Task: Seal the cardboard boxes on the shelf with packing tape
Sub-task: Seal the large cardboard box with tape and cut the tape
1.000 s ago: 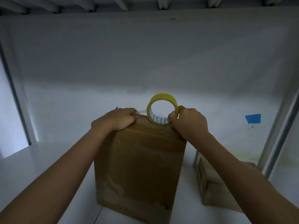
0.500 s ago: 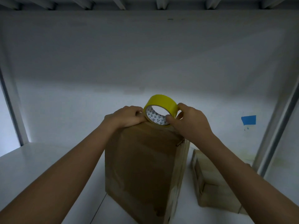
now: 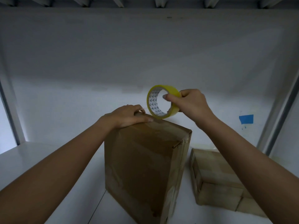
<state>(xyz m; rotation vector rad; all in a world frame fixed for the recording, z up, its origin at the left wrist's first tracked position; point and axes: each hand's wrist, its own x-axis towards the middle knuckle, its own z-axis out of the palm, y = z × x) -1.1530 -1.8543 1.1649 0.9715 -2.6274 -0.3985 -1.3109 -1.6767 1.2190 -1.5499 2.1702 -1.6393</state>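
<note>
A tall brown cardboard box (image 3: 142, 167) stands upright on the white shelf (image 3: 48, 159), its near face glossy with tape. My left hand (image 3: 127, 116) presses flat on the box's top far-left corner. My right hand (image 3: 189, 102) pinches a yellow roll of packing tape (image 3: 152, 101), thumb through the core, just above and behind the box's top edge. The roll's lower rim sits close to the box top; I cannot tell whether it touches. A second, lower cardboard box (image 3: 216, 178) lies flat to the right, partly hidden by my right forearm.
The white back wall carries a piece of blue tape (image 3: 246, 119) at the right. Grey shelf uprights stand at the left (image 3: 11, 110) and right (image 3: 278, 113) edges. Beams of the shelf above run along the top of the view.
The right hand has lifted the tape roll up and to the right and turned it more edge-on. The tall box has rotated, showing its right side. The left hand stays on top.
</note>
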